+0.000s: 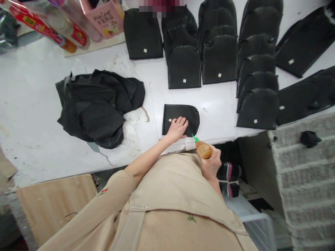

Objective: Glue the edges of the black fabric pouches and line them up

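Note:
On the white table lies a flat black piece (170,112) with one rounded end and a small white label near its straight edge. My left hand (178,129) rests on top of it, fingers stretched out and lying flat. Wrapped around an amber glue bottle (204,150) is my right hand (213,163). The bottle is tilted, and its green nozzle (195,138) meets the lower edge of the rounded end. Whether any glue is coming out is too small to tell.
Overlapping rows of similar black pieces (220,59) lie at the back and right. A heap of black fabric (91,104) is on the left. Behind it stand a pink box (104,21) and bottles (78,35). A wooden board (57,205) is below the table's front edge (78,174).

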The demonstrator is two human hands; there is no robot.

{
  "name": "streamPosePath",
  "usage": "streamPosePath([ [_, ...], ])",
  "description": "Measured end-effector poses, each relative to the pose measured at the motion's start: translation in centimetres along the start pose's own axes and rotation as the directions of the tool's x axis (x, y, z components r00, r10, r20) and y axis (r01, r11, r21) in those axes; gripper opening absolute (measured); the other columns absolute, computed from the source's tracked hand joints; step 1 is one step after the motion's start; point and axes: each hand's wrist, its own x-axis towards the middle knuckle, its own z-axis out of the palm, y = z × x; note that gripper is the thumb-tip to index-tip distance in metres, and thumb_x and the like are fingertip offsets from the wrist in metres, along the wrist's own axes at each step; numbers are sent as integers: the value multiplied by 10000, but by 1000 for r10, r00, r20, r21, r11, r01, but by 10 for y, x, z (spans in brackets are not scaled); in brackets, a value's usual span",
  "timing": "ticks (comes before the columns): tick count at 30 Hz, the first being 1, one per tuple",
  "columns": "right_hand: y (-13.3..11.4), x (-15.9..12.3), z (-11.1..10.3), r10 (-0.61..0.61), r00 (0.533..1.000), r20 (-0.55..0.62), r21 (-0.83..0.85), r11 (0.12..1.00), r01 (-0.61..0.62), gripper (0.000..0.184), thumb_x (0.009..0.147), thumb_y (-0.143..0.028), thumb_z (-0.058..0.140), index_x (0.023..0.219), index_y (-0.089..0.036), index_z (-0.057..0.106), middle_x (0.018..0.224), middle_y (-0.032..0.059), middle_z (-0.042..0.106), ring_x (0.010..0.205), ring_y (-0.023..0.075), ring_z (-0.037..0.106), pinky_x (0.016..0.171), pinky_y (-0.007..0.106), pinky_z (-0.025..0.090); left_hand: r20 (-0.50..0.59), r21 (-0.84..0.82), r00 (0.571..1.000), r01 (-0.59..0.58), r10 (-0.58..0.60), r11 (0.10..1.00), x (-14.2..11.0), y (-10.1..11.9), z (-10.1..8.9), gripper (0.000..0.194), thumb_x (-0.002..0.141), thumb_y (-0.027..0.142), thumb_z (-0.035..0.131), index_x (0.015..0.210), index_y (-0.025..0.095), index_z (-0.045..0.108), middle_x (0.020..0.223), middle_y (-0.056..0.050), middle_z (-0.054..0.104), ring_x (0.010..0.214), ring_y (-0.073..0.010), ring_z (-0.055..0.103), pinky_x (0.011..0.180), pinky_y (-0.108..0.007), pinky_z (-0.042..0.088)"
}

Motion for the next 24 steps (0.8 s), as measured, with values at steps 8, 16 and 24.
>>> streamPosePath([
  [8,-3,-1,-1,61,998,7,65,996,-62,564,839,-628,671,1207,-213,572,1007,71,601,886,240,613,736,344,499,-19,-26,1000,-14,13,1000,3,-7,-2,744,822,402,775,1460,160,477,1472,-195,492,1358,-343,424,1031,-449,371],
  [16,-3,2,-4,113,994,-4,89,990,-112,568,805,-619,704,1187,-221,573,1007,65,610,890,242,621,751,354,503,-54,-41,996,67,-69,997,6,1,-1,665,838,398,775,1415,187,521,1426,-173,520,1279,-318,464,961,-426,401],
  [24,-7,-2,4,121,992,30,140,982,-124,544,797,-592,723,1176,-233,572,1023,51,628,910,234,633,778,353,512,-64,-43,994,90,-93,995,8,1,0,654,826,423,789,1384,187,542,1396,-169,542,1248,-315,485,930,-420,414],
])
